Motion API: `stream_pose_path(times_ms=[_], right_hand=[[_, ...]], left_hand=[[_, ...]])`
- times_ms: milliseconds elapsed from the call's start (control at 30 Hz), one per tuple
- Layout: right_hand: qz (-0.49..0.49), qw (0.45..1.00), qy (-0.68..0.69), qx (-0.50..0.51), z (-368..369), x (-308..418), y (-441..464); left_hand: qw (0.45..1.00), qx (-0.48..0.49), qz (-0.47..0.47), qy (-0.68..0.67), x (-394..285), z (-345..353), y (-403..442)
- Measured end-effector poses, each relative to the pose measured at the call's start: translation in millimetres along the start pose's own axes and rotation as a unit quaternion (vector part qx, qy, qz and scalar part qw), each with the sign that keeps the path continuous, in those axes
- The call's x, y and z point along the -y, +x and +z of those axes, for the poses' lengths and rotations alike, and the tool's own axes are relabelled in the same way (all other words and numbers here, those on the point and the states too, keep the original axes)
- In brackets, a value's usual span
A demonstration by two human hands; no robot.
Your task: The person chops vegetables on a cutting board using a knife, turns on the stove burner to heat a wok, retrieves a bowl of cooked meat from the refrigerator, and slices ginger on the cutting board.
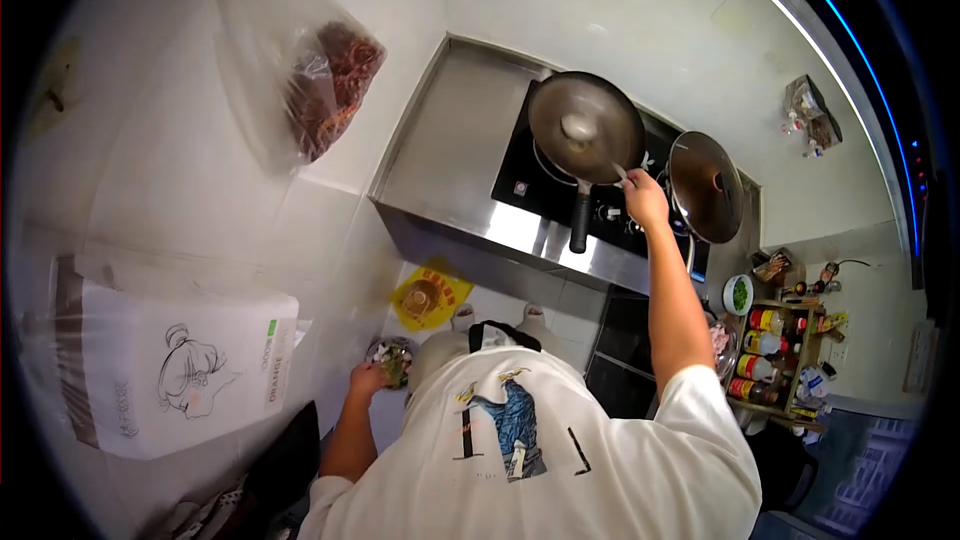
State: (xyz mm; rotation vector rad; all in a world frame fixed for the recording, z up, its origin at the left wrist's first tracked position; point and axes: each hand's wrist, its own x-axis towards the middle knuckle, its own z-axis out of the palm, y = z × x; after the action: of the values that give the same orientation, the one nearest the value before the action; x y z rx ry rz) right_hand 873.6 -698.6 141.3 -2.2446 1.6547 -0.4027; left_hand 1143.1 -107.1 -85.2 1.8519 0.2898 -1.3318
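My right hand is closed on the handle of a ladle, whose round bowl rests in the dark frying pan. The pan sits on the black gas stove, its black handle pointing toward me. Low at my left side, my left hand grips the rim of a bowl with mixed chopped food in it; my fingers are partly hidden. To the right of the pan stands a second pot under a glass lid.
A yellow bag lies on the floor by my feet. At the right are a bowl of chopped greens, a plate of meat and a rack of bottles. A bag of dark red food hangs on the left wall.
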Motion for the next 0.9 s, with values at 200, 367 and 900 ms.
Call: stream_pose_path(times_ms=[200, 367, 900], right_hand=[[0.006, 0.983, 0.184, 0.003, 18.8, -3.5, -2.8], [0.199, 0.906, 0.353, 0.125, 25.0, 4.6, 3.6], [0.033, 0.994, -0.064, -0.083, 72.2, -18.2, -49.4]], left_hand=[[0.998, -0.022, 0.029, 0.053, -9.5, 3.9, -8.7], [0.998, 0.031, 0.024, 0.043, -19.5, 15.2, -4.0], [0.986, 0.036, 0.024, 0.163, -27.4, 17.5, -17.7]])
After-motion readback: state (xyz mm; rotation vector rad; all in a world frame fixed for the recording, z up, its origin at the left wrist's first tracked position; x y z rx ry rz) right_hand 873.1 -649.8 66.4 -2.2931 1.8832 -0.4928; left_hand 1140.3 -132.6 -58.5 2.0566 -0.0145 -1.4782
